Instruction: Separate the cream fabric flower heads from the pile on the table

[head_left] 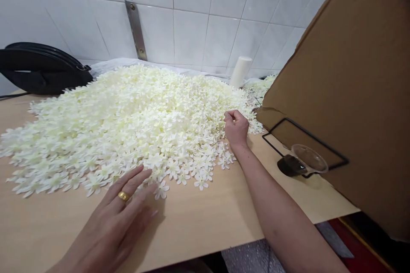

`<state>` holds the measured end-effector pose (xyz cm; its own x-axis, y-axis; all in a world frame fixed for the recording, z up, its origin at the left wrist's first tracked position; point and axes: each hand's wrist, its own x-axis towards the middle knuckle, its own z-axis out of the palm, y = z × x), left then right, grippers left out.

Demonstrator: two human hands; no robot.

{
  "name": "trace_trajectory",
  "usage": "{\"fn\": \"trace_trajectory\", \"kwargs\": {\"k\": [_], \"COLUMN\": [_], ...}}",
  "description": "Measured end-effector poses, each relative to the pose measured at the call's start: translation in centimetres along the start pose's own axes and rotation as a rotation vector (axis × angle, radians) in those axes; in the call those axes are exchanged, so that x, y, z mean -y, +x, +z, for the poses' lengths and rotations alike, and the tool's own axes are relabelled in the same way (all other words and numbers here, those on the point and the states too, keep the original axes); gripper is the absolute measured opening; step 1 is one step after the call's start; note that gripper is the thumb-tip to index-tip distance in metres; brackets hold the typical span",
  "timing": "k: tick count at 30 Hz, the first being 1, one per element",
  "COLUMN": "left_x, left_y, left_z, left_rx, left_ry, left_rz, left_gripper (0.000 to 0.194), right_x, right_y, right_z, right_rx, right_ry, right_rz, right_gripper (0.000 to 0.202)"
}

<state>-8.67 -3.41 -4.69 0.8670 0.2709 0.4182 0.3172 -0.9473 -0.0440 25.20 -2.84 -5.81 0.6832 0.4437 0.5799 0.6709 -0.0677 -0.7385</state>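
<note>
Big heap of cream fabric flowers (134, 115) spread over most of the table (205, 222), loose singles scattered along the near edge.

Left hand (124, 213): open, flat, palm down on the bare table, fingertips just touching the front fringe of the heap. Gold ring (123, 196) on one finger. Holding nothing. One stray flower (162, 190) sits right beside the fingertips.

Right hand (236, 127): at the right edge of the heap, fingers curled in with thumb and forefinger pinched together. Looks like a pinch on a single flower or petal, but what's between the fingers is too small to tell.

Around it: black bag (38, 68) at far left against the tiled wall (192, 8), white roll (240, 71) standing behind the heap, cardboard box (352, 85) leaning on the right, black wire stand (304, 145) with a clear plastic cup (309, 158) just beside the box.

My read on doing the pick well:
- work from the thin fringe, not the deep middle; singles there lie apart and flat
- pinch at the flower's centre, petals are soft and will fold or drag neighbours along
- keep the left hand flat as a stop so the fringe doesn't slide off the near table edge
- lift straight up; sideways pull likely tangles adjacent flowers
- watch the right forearm, it's close to the cup and stand
</note>
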Motion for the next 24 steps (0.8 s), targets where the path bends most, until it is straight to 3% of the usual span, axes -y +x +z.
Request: {"fn": "trace_trajectory", "kwargs": {"k": [4,7,12,17,21,24], "left_x": [-0.7,-1.3,-2.5,-4.7,-5.8,-5.7], "left_y": [-1.9,-2.6,-2.1,-0.6,-0.4,-0.6], "left_z": [0.4,0.5,0.2,0.6,1.5,1.8], "left_rx": [-0.034,-0.062,-0.055,-0.025,-0.008,-0.037], "left_ry": [-0.053,-0.099,-0.138,-0.160,-0.132,-0.050], "left_rz": [-0.104,-0.129,-0.096,0.018,0.108,0.141], "left_gripper": [0.035,0.035,0.035,0.043,0.051,0.051], "right_x": [0.4,1.8,5.5,7.4,7.3,7.1], "right_y": [-0.7,-2.0,-7.5,-12.8,-14.2,-14.5], "right_z": [-0.6,-2.4,-6.6,-8.7,-8.9,-8.9], "right_rx": [0.019,0.095,0.340,0.533,0.594,0.585], "right_ry": [0.047,0.078,0.074,-0.171,-0.427,-0.518], "right_rz": [0.030,0.053,0.056,-0.158,-0.298,-0.307], "right_gripper": [0.017,0.018,0.017,0.018,0.024,0.023]}}
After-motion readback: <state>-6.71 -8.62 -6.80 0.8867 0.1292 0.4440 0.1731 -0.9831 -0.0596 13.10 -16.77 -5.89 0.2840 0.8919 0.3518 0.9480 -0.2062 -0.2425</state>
